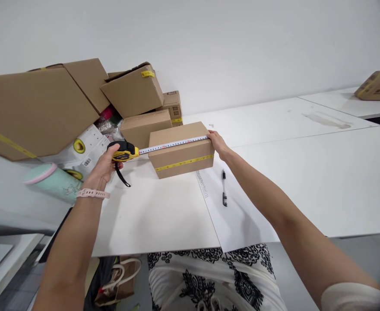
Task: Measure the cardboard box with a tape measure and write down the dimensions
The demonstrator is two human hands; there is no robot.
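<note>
Brown cardboard forms the box [182, 154] on the white desk [157, 220] in the head view, set well back from the near edge and towards the left edge, with more boxes [146, 128] piled at the far left corner. The left hand [106, 162] has its fingers wrapped around a yellow and black tape measure [125, 151], just off the box's left end. Its tape [173, 143] lies drawn out along the top, and the fingers of the right hand [217, 142] pinch its end at the box's right edge, some fingertips hidden. So the long side appears spanned end to end, with the reading in progress. Writing this length down looks undone: the pen [224, 188] lies untouched on a paper [245, 220] that reaches the desk's near edge. Whether other sides are measured cannot be told; the small rows on the paper are unreadable.
</note>
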